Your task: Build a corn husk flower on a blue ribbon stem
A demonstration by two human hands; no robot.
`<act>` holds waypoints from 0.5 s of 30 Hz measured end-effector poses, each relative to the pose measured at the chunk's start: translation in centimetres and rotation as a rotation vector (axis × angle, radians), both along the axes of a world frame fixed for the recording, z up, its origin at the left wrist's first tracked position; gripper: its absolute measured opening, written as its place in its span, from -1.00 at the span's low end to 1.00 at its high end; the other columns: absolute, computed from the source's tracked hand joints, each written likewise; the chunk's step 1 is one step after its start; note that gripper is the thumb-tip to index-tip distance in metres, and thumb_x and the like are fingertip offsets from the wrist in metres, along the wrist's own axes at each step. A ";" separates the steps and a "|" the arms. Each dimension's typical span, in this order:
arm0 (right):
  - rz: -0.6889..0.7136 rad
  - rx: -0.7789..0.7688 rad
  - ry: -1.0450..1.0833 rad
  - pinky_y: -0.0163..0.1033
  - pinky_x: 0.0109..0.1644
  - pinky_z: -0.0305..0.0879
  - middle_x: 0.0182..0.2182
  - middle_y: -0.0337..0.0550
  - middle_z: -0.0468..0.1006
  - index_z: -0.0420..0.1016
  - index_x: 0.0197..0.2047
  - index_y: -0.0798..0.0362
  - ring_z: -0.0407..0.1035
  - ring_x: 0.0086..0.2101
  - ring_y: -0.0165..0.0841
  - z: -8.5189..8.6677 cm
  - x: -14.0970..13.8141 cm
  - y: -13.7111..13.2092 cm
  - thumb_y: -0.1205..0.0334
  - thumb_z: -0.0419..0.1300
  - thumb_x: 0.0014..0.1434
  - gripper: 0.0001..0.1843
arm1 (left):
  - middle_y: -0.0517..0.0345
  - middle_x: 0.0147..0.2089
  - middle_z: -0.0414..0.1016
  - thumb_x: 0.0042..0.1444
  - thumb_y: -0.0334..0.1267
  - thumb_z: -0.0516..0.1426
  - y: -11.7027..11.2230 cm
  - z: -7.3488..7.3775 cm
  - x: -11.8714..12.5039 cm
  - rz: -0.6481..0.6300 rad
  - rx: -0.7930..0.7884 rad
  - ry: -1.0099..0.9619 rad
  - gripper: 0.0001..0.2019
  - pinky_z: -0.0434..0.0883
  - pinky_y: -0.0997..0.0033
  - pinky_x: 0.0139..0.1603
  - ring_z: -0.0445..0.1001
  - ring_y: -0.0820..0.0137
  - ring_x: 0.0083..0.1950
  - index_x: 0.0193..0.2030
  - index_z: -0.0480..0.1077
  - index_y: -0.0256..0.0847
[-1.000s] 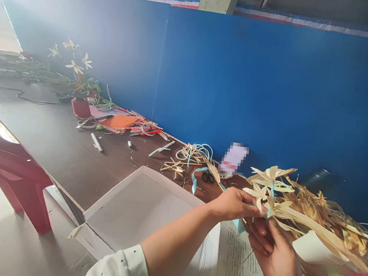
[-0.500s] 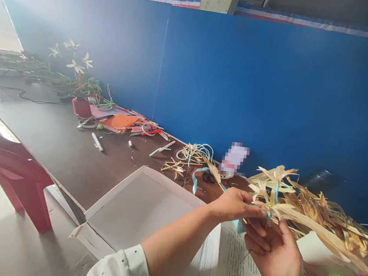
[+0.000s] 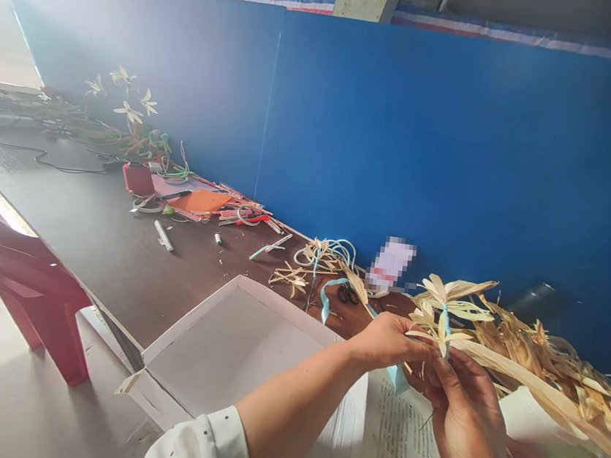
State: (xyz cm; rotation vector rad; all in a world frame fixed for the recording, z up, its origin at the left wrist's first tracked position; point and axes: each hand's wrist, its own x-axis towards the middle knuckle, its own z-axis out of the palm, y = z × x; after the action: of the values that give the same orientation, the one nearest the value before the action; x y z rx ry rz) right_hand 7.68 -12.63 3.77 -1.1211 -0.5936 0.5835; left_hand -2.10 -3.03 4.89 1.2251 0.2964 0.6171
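Note:
My left hand [image 3: 389, 339] pinches the base of a pale straw flower [image 3: 448, 308] bound with a light blue ribbon. My right hand [image 3: 459, 404] is closed under the same flower, its fingers curled round the thin stem just below the petals. Both hands hover above a printed paper sheet [image 3: 397, 434]. A heap of dry straw husks [image 3: 538, 358] lies just right of the flower. A blue ribbon tail [image 3: 396, 375] hangs under my left hand.
An open white cardboard box [image 3: 226, 341] lies left of my arms on the dark table [image 3: 89, 234]. Black scissors [image 3: 347, 293], cord coils [image 3: 330, 252], markers, coloured paper and a red pot with straw flowers [image 3: 135, 176] line the blue partition. A red chair [image 3: 29, 278] stands at left.
My right hand has slid up the stem toward the petals, and the flower has turned slightly between my fingers. My left hand has stayed put.

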 end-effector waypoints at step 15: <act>-0.162 -0.059 -0.157 -0.28 -0.35 0.41 -0.18 -0.13 0.57 0.49 0.00 -0.03 0.46 -0.29 -0.30 -2.1 0.2 0.2 -0.02 0.33 -0.02 -0.49 | 0.13 -0.41 0.44 -0.26 0.00 0.33 -0.2 -0.4 0.8 0.078 0.048 -0.012 -0.51 0.42 0.36 -0.14 0.38 0.49 -0.40 -0.23 0.54 -0.34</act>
State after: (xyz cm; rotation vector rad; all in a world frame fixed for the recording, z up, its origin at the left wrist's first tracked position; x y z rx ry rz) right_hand 7.93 -12.39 1.70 -1.2659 -0.6169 0.3773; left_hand -1.35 -3.20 4.50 1.2599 0.3217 0.7026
